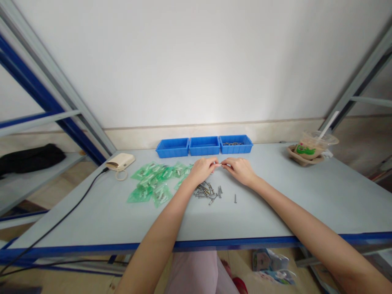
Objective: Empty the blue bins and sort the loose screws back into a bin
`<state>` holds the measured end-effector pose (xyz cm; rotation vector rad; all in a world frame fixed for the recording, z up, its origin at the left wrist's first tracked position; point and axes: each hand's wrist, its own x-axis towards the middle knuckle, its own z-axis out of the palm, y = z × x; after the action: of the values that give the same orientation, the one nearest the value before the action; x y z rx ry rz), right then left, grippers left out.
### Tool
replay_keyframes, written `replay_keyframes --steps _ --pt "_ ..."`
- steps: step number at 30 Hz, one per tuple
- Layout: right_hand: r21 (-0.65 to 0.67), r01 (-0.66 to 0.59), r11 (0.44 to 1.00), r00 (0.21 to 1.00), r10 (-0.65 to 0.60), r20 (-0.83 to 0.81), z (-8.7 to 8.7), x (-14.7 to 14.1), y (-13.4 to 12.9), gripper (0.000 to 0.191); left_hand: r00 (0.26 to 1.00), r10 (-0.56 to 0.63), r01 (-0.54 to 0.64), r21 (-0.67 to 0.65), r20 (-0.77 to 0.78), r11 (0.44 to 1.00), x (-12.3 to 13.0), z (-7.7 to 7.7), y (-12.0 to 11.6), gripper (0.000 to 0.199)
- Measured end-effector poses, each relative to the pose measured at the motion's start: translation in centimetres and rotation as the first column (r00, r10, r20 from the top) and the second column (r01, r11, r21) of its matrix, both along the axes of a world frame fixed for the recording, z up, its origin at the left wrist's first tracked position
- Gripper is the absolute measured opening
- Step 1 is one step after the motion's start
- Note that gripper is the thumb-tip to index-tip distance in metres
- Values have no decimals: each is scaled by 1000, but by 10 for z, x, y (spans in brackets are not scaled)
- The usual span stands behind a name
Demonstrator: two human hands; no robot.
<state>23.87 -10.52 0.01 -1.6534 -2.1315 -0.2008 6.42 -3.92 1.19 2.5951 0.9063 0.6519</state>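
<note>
Above the tabletop, my left hand (202,169) pinches one end of a small white plastic plug (218,164). My right hand (240,169) faces it with closed fingertips, meeting at the plug's other end on what looks like a thin screw, mostly covered by the fingers. Below my hands lies a loose pile of metal screws (205,190), partly hidden by my left wrist. A single screw (235,199) stands apart to the right. Left of my forearm are several green-tinted plastic bags (153,179) containing white plugs and metal pieces.
Behind my hands, three blue bins stand in a row; the right bin (235,150) holds metal pieces. A cream-coloured device (122,161) with a black cable (73,212) sits at left. A drink cup (308,149) in a brown holder stands at right. Metal frame posts flank the table.
</note>
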Motion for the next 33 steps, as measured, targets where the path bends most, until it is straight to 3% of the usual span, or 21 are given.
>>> replay_keyframes --steps 5,11,17,25,33 --pt "6 -8 1000 1000 8 12 -1 2 1 24 999 -16 16 5 -33 1000 0 0 -2 36" --pt "-9 -26 1000 1000 26 7 -1 3 2 23 1000 -7 7 16 -7 1000 1 0 -1 24" --pt "33 20 999 1000 -21 8 -3 3 2 23 1000 -7 8 41 -18 999 0 -1 -1 38" --pt "30 24 999 1000 -24 14 -1 1 2 23 999 21 -20 35 -25 999 0 -1 0 24" --pt "31 60 998 998 -61 33 -3 3 3 24 1000 18 -18 22 -11 1000 0 0 0 28"
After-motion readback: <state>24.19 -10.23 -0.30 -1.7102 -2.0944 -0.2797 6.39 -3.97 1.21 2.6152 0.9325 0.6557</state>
